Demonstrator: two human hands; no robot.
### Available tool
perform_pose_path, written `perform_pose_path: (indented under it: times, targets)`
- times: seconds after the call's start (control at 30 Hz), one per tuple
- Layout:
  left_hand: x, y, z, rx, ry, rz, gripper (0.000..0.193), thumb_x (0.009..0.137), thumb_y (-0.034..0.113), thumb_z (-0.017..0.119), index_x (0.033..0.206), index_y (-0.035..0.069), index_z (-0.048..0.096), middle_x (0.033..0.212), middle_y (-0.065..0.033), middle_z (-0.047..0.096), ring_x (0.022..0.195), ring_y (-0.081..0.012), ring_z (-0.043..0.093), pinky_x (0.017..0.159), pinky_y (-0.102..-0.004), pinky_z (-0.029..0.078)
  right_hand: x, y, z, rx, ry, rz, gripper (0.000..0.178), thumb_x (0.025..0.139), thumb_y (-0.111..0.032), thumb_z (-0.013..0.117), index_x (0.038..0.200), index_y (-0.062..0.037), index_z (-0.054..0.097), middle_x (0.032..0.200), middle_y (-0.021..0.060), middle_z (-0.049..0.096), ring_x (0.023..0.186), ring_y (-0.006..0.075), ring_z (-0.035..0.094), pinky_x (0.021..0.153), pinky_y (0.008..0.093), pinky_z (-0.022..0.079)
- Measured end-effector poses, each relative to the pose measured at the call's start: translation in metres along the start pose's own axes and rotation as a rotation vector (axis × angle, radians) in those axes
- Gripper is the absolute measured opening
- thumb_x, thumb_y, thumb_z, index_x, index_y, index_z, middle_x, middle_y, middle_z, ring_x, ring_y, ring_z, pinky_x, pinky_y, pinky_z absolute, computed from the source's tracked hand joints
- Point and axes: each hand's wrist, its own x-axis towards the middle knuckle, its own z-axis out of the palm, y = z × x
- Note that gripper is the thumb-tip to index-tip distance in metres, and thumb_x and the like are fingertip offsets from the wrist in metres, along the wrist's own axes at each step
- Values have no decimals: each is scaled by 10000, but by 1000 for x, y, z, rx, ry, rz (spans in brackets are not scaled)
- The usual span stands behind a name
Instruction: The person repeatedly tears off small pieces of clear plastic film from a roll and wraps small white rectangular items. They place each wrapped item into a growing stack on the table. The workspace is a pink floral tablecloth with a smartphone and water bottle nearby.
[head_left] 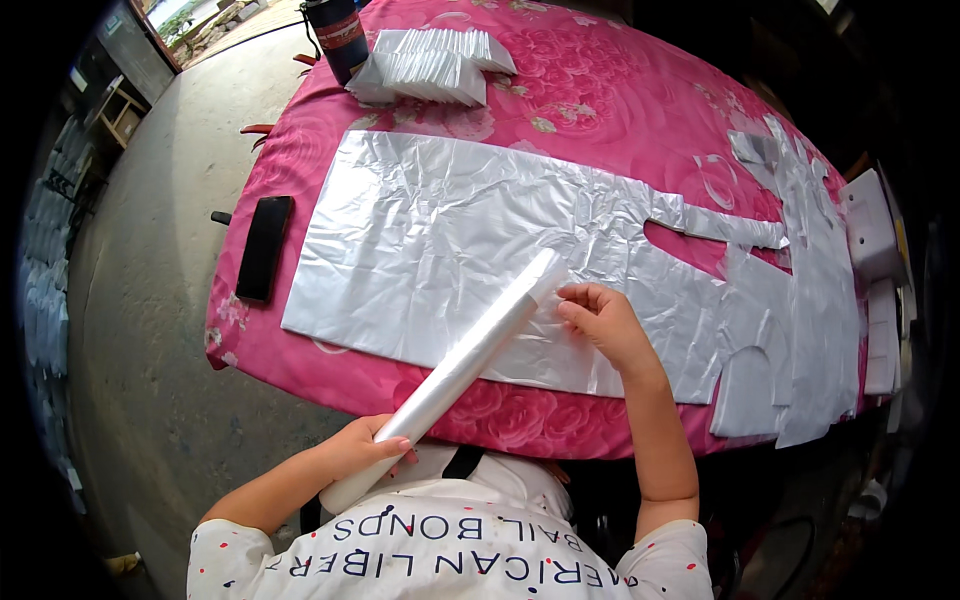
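A long, narrow roll of whitish plastic film slants up from my lap over the table's near edge. My left hand is closed around its lower part. Beside its upper end, my right hand has thumb and fingertips pinched together; thin film lies close to them, but what they grip is too small to make out. Under the roll and right hand, silvery-white plastic carrier bags lie spread flat, slightly wrinkled, with handle cut-outs toward the right.
A pink floral cloth covers the table. Folded white packets and a dark cup stand at the far left. A black phone lies near the left edge. More plastic pieces overlap at right, beside a white container.
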Motion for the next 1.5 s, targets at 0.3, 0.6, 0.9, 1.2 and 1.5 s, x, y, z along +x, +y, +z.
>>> perform_pose_path:
  times: [0.3, 0.6, 0.9, 1.2, 1.5]
  targets:
    - [7, -26, 8, 205, 82, 125, 414, 830, 118, 609, 1209, 45, 459, 918, -53, 632, 712, -86, 555, 653, -258, 486, 39, -21, -9, 80, -57, 39, 245, 873, -225, 576, 994, -17, 619, 696, -30, 561, 602, 42, 506, 554, 181, 396]
    - [-6, -16, 17, 492, 240, 293, 407, 795, 226, 656, 1107, 8, 512, 905, -108, 626, 807, -175, 588, 742, -321, 471, 39, -30, -3, -206, -285, 33, 175, 826, -204, 651, 794, -35, 619, 659, -7, 563, 561, 50, 489, 516, 194, 377]
    - [-24, -23, 3, 326, 196, 188, 478, 818, 299, 627, 1180, 6, 522, 983, -141, 627, 914, -197, 590, 823, -327, 457, 69, -17, -92, -201, 174, -205, 132, 827, -132, 644, 774, -23, 592, 665, -25, 538, 567, 45, 451, 528, 195, 371]
    - [-40, -6, -45, 631, -165, 189, 512, 739, 286, 721, 1131, -12, 576, 1003, -155, 642, 907, -218, 616, 802, -320, 474, 79, 8, -196, -222, 350, -205, 130, 839, -173, 639, 863, -48, 614, 710, -44, 562, 589, 23, 461, 535, 174, 378]
    - [59, 133, 6, 1531, 343, 1097, 507, 656, 286, 749, 1090, 104, 560, 894, -62, 599, 797, -241, 601, 718, -367, 491, 103, -36, -91, -214, -24, -225, 149, 835, -175, 650, 880, -35, 621, 714, -31, 556, 607, 40, 469, 555, 191, 403]
